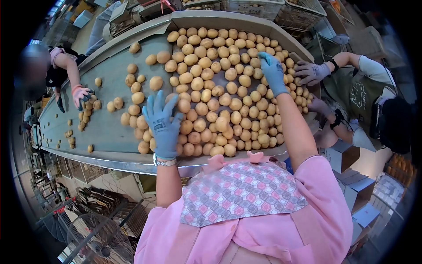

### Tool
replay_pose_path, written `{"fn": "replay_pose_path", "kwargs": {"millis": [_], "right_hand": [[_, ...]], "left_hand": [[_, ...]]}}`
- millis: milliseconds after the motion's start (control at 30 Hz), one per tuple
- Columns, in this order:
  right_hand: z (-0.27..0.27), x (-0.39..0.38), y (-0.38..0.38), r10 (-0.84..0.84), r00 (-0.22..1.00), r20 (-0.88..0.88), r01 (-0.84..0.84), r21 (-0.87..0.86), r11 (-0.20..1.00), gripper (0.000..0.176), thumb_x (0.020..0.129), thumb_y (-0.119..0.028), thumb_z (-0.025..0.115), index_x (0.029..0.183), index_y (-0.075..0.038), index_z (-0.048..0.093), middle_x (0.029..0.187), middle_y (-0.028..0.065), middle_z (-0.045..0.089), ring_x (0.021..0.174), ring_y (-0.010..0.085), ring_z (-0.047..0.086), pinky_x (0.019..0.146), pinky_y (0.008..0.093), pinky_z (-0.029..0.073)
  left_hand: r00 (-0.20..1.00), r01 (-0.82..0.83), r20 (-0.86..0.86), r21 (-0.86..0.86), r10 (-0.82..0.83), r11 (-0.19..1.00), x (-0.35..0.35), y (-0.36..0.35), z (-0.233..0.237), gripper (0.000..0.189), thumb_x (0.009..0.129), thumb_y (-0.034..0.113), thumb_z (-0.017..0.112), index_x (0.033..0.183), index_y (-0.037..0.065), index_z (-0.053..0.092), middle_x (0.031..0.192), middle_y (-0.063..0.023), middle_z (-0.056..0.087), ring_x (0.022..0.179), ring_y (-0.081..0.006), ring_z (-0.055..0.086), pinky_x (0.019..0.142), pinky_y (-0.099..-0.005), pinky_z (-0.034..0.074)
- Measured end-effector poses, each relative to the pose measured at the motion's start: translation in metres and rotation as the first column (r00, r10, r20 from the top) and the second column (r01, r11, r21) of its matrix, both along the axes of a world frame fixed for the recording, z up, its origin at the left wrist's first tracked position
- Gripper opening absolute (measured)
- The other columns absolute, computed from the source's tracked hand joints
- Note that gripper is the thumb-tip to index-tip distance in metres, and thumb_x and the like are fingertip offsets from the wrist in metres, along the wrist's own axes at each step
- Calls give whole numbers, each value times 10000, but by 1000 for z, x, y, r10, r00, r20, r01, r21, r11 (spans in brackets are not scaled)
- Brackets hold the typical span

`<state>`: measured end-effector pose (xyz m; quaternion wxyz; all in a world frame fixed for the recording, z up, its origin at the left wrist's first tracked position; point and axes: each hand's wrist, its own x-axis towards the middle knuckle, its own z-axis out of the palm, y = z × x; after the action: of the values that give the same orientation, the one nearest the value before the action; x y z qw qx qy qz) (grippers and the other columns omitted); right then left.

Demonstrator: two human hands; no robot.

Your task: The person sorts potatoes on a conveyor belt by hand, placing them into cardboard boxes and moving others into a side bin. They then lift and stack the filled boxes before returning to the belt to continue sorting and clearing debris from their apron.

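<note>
1. Left hand (pixel 163 125) lies open, fingers spread, on the potatoes (pixel 220 101) at the heap's 7 o'clock; right hand (pixel 272 72) also open, flat at 2 o'clock.
2. The heap looks mostly unsorted; only a few potatoes lie scattered on the belt (pixel 110 132) toward 9 o'clock.

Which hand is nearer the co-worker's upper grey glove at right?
Right. The right hand is over the potatoes beside the upper grey glove; the left hand is farther off, by the near rim.
</note>
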<state>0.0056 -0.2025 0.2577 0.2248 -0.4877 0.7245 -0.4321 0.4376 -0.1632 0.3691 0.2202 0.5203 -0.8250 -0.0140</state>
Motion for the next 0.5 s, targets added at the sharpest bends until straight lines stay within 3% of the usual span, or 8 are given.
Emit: {"fn": "replay_pose_path", "kwargs": {"millis": [133,200,233,300,333,400,467,500], "right_hand": [[-7,9,17,281,898,-339,-268,84,960,414,1006,-253,627,1401,-134,663,1314,157,711,1151,344,688,996,414,557],[-9,9,18,357,839,-411,-324,151,934,460,1004,-325,650,1431,-151,644,1380,142,682,1188,318,680,1036,429,541],[-4,8,15,389,873,-295,-333,223,916,479,1000,-347,658,1437,-151,639,1389,144,676,1192,314,678,1047,434,534],[13,5,10,411,910,-48,-368,358,858,518,992,-390,675,1450,-151,628,1406,147,665,1201,305,673,1068,445,519],[15,5,10,416,907,-62,-363,386,848,518,989,-402,679,1434,-140,637,1386,150,671,1181,309,677,1056,441,526],[20,4,10,429,899,-91,-350,440,827,520,984,-428,688,1400,-118,655,1346,155,683,1140,317,685,1032,435,540],[43,14,17,376,922,-86,-296,468,832,537,959,-463,713,1357,-103,673,1296,162,692,1121,313,683,1014,426,540],[52,20,19,350,933,-84,-270,481,834,548,946,-480,725,1335,-96,683,1272,166,697,1111,311,682,1005,422,541]], "left_hand": [[972,-233,-79,-204,222,951,6,-8,5,446,878,3,641,1298,121,730,1481,-130,594,1471,-420,425,1222,-559,297],[943,-127,-320,-83,94,988,2,-9,8,412,882,20,653,1274,113,741,1472,-138,602,1475,-420,422,1219,-559,306],[899,-62,-436,-34,42,997,-1,-8,10,395,885,28,659,1262,109,746,1467,-142,605,1478,-419,420,1218,-559,310],[937,173,-303,-33,-175,984,-20,3,20,372,883,46,692,1243,118,755,1468,-149,601,1467,-409,440,1218,-552,326],[933,307,-199,10,-299,952,-34,9,34,378,881,44,698,1246,123,753,1465,-147,603,1462,-405,449,1221,-549,326],[926,377,-54,94,-373,921,-35,12,36,402,873,44,714,1262,139,744,1458,-136,608,1451,-397,465,1226,-544,326],[962,264,36,135,-271,955,-26,11,16,438,863,45,733,1286,159,732,1450,-122,614,1441,-387,478,1233,-541,324],[978,194,66,68,-199,979,-19,8,13,475,860,50,742,1323,150,708,1462,-127,603,1437,-376,484,1233,-535,333]]}}
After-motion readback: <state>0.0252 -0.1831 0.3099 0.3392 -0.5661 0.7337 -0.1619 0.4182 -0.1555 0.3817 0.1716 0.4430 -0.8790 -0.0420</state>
